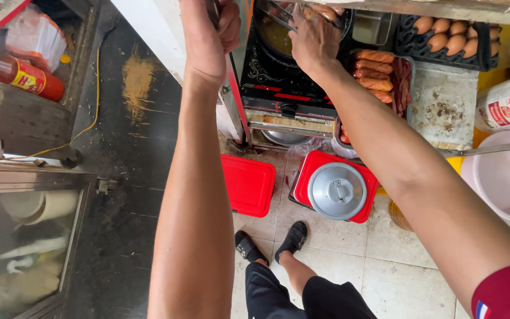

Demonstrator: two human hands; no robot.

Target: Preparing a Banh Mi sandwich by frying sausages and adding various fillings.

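Tongs [280,16] sit pinched in the right hand [313,40] over the dark pan [273,36] on the black induction cooker [278,77]. Left hand [211,29] is fisted around something hidden, near the counter's left edge. Sausages [376,75] fill a tray [409,82] just beside the cooker, with eggs [447,32] behind.

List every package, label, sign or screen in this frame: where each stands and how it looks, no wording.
Sauce bottle: upper left shelf, lying on its side, red with a yellow-and-white label.
Plastic bag: above that bottle, clear with reddish contents.
White tub: right edge, cylindrical, with a red-and-white label.
Egg tray: top right, black, holding brown eggs.
Cooktop panel: beneath the right hand, black with red and white markings.
No screens or signs.
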